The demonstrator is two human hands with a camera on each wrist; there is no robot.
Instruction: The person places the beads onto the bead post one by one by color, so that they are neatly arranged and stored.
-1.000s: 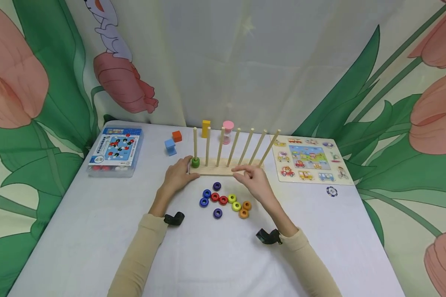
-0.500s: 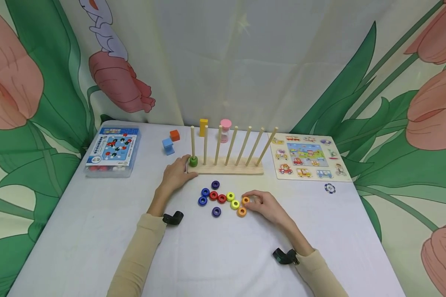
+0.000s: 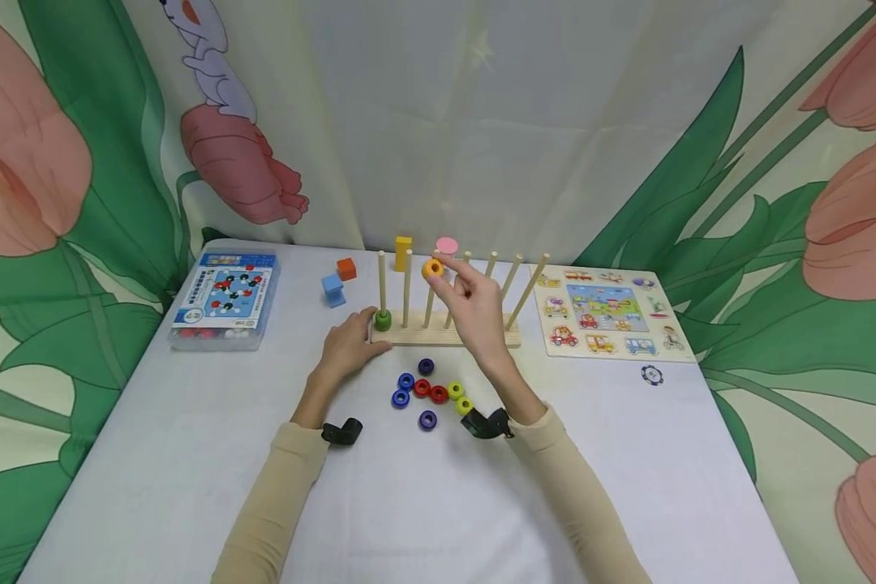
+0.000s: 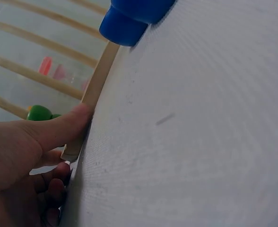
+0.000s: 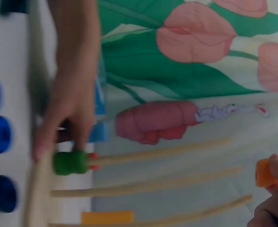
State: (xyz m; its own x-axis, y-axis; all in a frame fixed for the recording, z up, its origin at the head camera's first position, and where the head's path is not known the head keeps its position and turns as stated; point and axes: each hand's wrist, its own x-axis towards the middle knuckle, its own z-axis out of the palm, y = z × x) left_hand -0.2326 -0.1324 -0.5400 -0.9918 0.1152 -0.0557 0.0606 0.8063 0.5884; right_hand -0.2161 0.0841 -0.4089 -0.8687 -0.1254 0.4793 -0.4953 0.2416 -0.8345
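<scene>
In the head view my left hand (image 3: 346, 345) grips the left end of the wooden peg rack (image 3: 401, 337). The left wrist view shows the thumb along the base's front edge and other fingers curled at its end. My right hand (image 3: 476, 312) is raised before the rack, pinching an orange ring bead (image 3: 432, 268) between thumb and fingertips near the tops of the pegs. Green beads (image 3: 383, 320) sit low on the leftmost peg. Before the rack lie blue beads (image 3: 401, 398), red beads (image 3: 439, 395), yellow beads (image 3: 456, 390) and dark purple beads (image 3: 427, 419).
Behind the rack are a yellow block (image 3: 403, 253) and a pink sand timer (image 3: 447, 245). Blue blocks (image 3: 333, 289) and an orange block (image 3: 346, 269) stand left of it. A plastic case (image 3: 226, 300) lies far left, a picture puzzle board (image 3: 613, 312) and round token (image 3: 652, 375) right.
My right hand went from the rack down to the orange beads, took hold of one, and lifted it up to the left toward the pegs. My left hand stays at the rack's end.
</scene>
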